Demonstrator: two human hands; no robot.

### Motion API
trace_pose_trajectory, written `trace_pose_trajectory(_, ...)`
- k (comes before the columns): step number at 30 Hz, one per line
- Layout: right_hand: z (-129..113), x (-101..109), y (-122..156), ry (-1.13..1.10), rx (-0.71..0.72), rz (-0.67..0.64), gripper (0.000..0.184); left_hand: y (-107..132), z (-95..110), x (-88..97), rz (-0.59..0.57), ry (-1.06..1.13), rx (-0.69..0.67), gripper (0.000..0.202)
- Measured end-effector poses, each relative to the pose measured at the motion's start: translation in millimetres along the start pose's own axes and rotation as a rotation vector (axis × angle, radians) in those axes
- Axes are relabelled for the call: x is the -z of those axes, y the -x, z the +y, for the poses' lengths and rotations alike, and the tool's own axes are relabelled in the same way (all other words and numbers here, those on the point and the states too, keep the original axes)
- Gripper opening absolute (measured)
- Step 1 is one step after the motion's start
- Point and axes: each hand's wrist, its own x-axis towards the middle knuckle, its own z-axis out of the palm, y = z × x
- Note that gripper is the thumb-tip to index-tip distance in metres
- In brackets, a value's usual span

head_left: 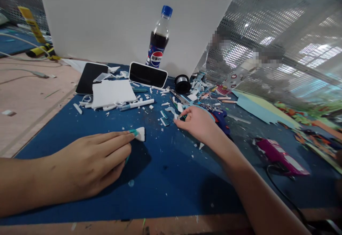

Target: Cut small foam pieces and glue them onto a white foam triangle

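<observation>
My left hand lies flat on the blue mat, fingers stretched out, fingertips pressing a small white foam piece. My right hand reaches to the mat's middle with thumb and forefinger pinched together near small white scraps and a small teal-striped piece; what the pinch holds is too small to make out. A blue tool lies just behind that hand.
A white foam sheet, a pen, two phones, a cola bottle, a wire spool, a magenta tool with a black cord, coloured paper at right. A large white board stands behind.
</observation>
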Motion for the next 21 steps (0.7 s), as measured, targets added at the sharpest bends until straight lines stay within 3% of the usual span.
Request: trace_pose_trajectory(21, -7.3, 6.3, 8.5, -0.16, 0.151, -0.031, 0.015, -1.5, 0.1, 0.9, 0.015, -0.005, -0.002, 0.03)
